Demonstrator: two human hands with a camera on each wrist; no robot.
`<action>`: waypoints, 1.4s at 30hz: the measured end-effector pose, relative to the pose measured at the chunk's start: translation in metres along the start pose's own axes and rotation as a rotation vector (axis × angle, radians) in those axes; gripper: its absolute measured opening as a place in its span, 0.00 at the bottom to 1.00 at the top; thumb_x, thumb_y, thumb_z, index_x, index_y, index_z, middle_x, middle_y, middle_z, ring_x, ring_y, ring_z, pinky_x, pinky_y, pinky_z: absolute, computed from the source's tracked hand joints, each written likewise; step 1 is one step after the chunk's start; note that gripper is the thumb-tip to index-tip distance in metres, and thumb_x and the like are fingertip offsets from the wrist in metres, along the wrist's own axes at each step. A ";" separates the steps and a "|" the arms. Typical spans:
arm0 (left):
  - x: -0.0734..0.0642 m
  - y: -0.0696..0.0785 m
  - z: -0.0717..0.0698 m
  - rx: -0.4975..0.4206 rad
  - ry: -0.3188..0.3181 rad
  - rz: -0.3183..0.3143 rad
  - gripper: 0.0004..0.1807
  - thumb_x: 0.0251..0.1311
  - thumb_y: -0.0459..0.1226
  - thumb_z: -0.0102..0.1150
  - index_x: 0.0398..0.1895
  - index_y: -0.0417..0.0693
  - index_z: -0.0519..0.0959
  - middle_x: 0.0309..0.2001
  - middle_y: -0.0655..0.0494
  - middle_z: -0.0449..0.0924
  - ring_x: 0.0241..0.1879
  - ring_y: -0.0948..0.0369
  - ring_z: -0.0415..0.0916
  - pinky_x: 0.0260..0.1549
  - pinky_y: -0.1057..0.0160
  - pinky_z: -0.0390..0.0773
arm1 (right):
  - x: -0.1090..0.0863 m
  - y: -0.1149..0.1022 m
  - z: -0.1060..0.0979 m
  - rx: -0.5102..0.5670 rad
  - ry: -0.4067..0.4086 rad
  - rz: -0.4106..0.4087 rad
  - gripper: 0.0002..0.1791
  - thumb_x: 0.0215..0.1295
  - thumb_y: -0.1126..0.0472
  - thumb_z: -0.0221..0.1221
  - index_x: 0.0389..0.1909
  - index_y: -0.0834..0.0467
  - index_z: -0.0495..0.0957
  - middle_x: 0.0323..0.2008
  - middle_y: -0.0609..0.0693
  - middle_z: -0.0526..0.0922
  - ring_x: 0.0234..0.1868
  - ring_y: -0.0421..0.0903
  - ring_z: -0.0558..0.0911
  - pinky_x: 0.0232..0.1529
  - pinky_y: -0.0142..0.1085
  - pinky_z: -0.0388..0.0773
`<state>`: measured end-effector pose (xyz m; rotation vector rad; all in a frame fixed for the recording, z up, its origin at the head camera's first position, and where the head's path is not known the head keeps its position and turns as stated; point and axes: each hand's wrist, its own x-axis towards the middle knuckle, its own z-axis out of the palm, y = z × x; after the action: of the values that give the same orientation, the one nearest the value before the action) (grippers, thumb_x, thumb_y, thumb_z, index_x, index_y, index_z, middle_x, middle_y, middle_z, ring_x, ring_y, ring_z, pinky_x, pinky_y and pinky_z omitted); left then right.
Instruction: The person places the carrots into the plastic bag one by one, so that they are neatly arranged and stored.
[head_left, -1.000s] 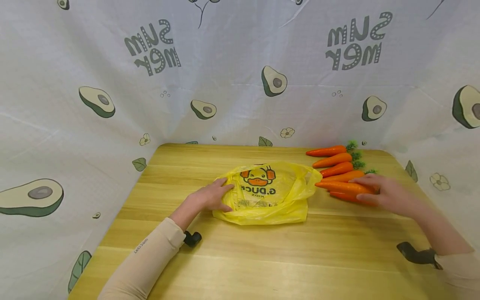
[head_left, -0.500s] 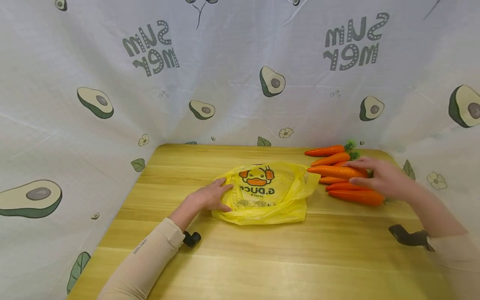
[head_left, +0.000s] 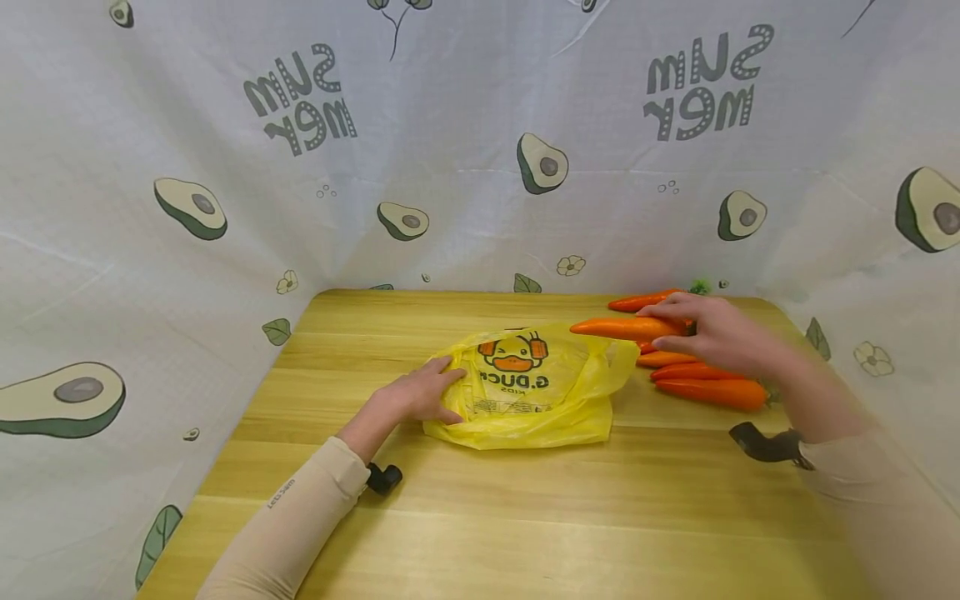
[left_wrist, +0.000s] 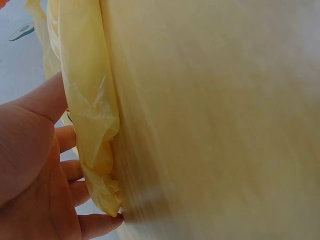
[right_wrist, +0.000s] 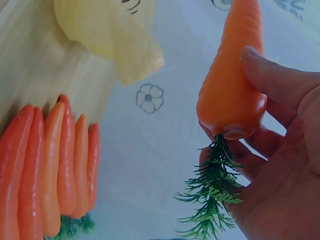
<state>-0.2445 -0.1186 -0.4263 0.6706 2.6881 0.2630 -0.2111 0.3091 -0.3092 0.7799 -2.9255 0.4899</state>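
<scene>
A yellow plastic bag (head_left: 555, 425) with a duck print lies on the table. At its left edge my left hand (head_left: 412, 394) rests with fingers spread, touching the plastic; in the left wrist view those fingers (left_wrist: 100, 225) pass partly behind the rolled yellow edge. My right hand (head_left: 723, 333) holds an orange carrot (head_left: 618, 327) by its thick end, between thumb and fingers. The carrot's tip points left, over the bag's right rear part. In the right wrist view its green leafy top (right_wrist: 212, 185) hangs below the palm.
Several more carrots (head_left: 712, 393) lie in a row at the table's right, tips toward the bag; the right hand hides some. The wooden table (head_left: 540, 517) ends at a white curtain (head_left: 465, 125) with avocado prints. Black wrist mounts (head_left: 765, 443) stick out beneath the sleeves.
My right hand has lifted an orange carrot off the row and carried it left to above the bag's right side. The left hand stays in place on the bag.
</scene>
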 end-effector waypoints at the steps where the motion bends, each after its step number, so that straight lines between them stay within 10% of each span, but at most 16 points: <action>1: 0.000 0.000 0.000 -0.001 -0.002 -0.001 0.48 0.60 0.57 0.67 0.80 0.56 0.57 0.82 0.45 0.43 0.80 0.46 0.44 0.74 0.43 0.58 | 0.004 -0.002 0.002 0.005 -0.002 -0.014 0.27 0.63 0.53 0.69 0.62 0.55 0.80 0.47 0.48 0.81 0.37 0.46 0.73 0.35 0.37 0.71; 10: 0.002 -0.001 0.003 -0.014 -0.012 -0.008 0.48 0.61 0.58 0.66 0.80 0.56 0.56 0.82 0.45 0.41 0.80 0.47 0.43 0.74 0.43 0.56 | 0.037 -0.023 0.019 0.084 -0.045 -0.055 0.25 0.65 0.59 0.68 0.63 0.59 0.79 0.47 0.52 0.81 0.35 0.46 0.72 0.36 0.37 0.71; 17: 0.004 -0.001 0.000 0.005 -0.018 -0.013 0.48 0.61 0.57 0.66 0.81 0.56 0.55 0.82 0.45 0.41 0.80 0.46 0.43 0.74 0.43 0.56 | 0.059 -0.040 0.032 0.117 -0.073 -0.070 0.26 0.67 0.58 0.66 0.65 0.57 0.77 0.60 0.61 0.80 0.55 0.60 0.78 0.56 0.56 0.75; 22: 0.005 -0.002 -0.001 0.007 -0.026 -0.012 0.49 0.61 0.58 0.66 0.81 0.56 0.55 0.82 0.45 0.40 0.80 0.47 0.42 0.74 0.44 0.56 | 0.076 -0.052 0.043 0.099 -0.073 -0.099 0.26 0.67 0.59 0.66 0.65 0.58 0.78 0.53 0.57 0.82 0.37 0.49 0.76 0.44 0.46 0.75; 42: 0.004 -0.001 0.000 0.008 -0.021 -0.006 0.48 0.61 0.57 0.66 0.80 0.56 0.56 0.82 0.45 0.41 0.80 0.47 0.44 0.75 0.45 0.56 | 0.106 -0.056 0.098 -0.021 -0.135 -0.102 0.24 0.64 0.63 0.67 0.61 0.59 0.81 0.49 0.56 0.82 0.38 0.49 0.76 0.40 0.44 0.75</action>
<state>-0.2482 -0.1173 -0.4274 0.6637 2.6719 0.2428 -0.2741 0.1818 -0.3699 0.9914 -2.9873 0.4123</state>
